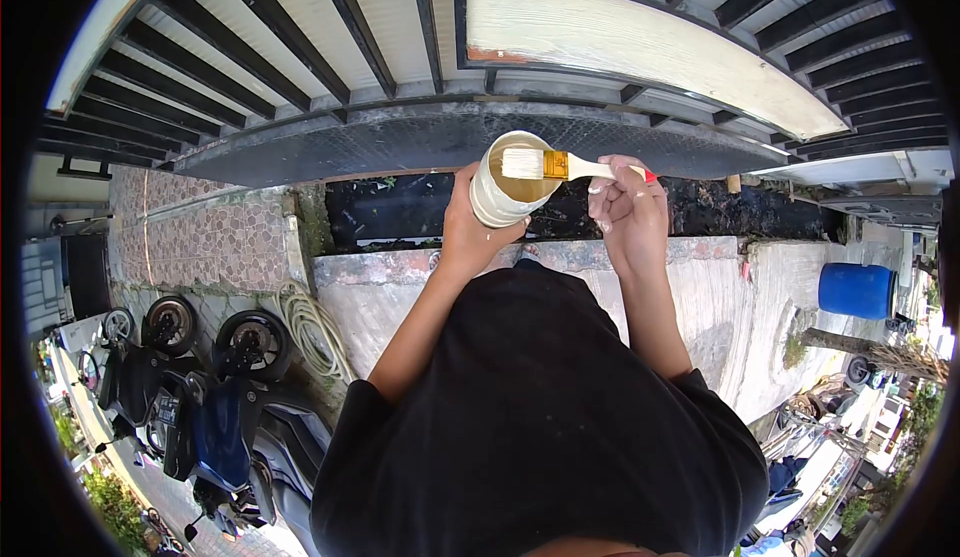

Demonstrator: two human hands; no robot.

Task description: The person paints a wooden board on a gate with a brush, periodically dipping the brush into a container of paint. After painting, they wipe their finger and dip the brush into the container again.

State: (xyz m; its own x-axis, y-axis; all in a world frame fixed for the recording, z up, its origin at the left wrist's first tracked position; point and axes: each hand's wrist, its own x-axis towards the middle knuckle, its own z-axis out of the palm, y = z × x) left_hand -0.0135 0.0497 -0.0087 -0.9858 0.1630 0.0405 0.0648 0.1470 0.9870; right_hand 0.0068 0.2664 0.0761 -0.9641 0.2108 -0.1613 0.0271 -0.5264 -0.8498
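My left hand [474, 225] is wrapped round a pale, cream-coloured paint can [488, 197], tilted so its open mouth shows. In my right hand [630, 207] is a paintbrush [582, 166], pinched by its light handle with a red end. The brush lies level across the can's mouth. White paint covers its bristles, which are over the inside of the can; whether they touch the rim cannot be made out. White specks of paint mark the fingers of my right hand.
A black barred gate with a cream panel [640, 32] stands ahead, above a dark ditch [390, 209]. Motorcycles [215, 427] and a coiled hose [308, 329] are at the left. A blue barrel [856, 290] lies at the right.
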